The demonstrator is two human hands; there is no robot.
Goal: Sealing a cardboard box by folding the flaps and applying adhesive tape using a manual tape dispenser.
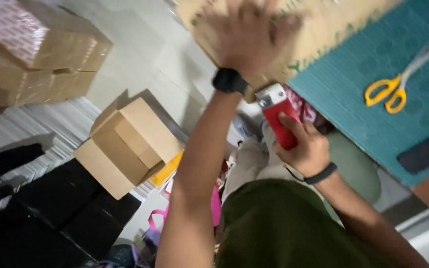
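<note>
**Carton pinned flat at bench edge, tape dispenser applied to its near edge**

The cardboard carton [319,25] lies at the edge of the work surface, partly over the teal cutting mat [373,104]. The left hand [247,34] is spread open and pressed flat on its top panel, fingers splayed, gripping nothing; judged, the flat palm steadies the carton against the pull of the tool. A black watch [229,81] sits on that wrist.

The right hand [306,149] is closed firmly round the red handle of a tape dispenser [280,111], whose metal head meets the carton's near edge just below the left wrist. A dark band circles the right wrist.

Yellow-handled scissors [395,84] lie on the mat, well apart from both hands, beside a dark flat block [428,151].

Containers: the carton's contents cannot be seen. On the floor, a smaller brown box [125,144] rests tilted on black cases [60,213], flaps closed, contents hidden. Taped boxes [35,54] are stacked at upper left, sealed.
</note>
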